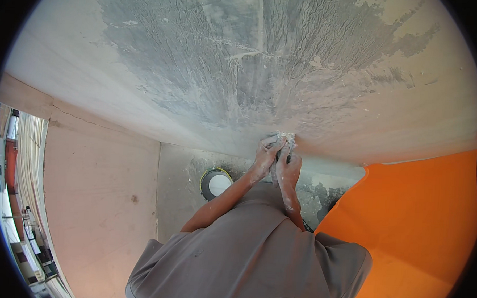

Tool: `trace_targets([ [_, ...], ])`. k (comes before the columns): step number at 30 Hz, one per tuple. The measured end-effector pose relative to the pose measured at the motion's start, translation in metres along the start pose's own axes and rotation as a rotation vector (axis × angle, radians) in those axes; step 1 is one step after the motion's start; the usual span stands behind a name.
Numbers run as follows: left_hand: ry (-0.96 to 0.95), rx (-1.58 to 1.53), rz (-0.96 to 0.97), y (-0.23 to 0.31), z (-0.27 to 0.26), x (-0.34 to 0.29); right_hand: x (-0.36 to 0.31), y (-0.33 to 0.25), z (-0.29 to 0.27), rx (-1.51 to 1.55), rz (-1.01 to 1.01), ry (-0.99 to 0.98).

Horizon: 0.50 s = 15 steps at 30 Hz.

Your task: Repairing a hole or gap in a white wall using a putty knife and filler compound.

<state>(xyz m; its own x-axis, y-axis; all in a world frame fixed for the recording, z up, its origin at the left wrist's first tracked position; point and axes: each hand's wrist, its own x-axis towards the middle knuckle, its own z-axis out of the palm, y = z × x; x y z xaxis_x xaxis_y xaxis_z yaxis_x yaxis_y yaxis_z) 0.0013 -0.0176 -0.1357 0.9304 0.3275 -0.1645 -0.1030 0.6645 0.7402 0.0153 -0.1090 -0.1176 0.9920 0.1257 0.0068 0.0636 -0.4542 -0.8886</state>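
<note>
Soft, fairly even light falls on the wall [242, 69], with faint shadows. The opening [25, 209] at left looks brightest. Fisheye distortion bows straight edges; corners go black.

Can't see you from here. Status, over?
Left hand and right hand together, gripping small smeared tool. Tool at wall, contact unclear. Nothing visibly blocking; bucket off left.

Orange sheet [411, 215], perhaps a pale curtain [31, 134]
</note>
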Motion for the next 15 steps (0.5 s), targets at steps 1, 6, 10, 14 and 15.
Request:
trace_targets([
  [1,0.003,0.055,0.001,0.0,-0.004,0.0,-0.001,0.008,0.005,0.0,-0.002,-0.009],
  [6,0.046,0.324,0.001,0.037,0.005,-0.007,-0.006,0.01,0.014,0.257,0.255,-0.162],
  [10,0.085,0.53,0.033,0.043,-0.001,-0.007,-0.011,0.001,0.026,0.419,0.204,-0.158],
  [14,0.066,0.621,0.057,0.064,0.014,-0.011,-0.016,-0.007,0.031,0.617,0.215,-0.12],
  [15,0.059,0.66,0.053,0.065,0.011,-0.01,-0.018,-0.013,0.031,0.701,0.254,-0.131],
])
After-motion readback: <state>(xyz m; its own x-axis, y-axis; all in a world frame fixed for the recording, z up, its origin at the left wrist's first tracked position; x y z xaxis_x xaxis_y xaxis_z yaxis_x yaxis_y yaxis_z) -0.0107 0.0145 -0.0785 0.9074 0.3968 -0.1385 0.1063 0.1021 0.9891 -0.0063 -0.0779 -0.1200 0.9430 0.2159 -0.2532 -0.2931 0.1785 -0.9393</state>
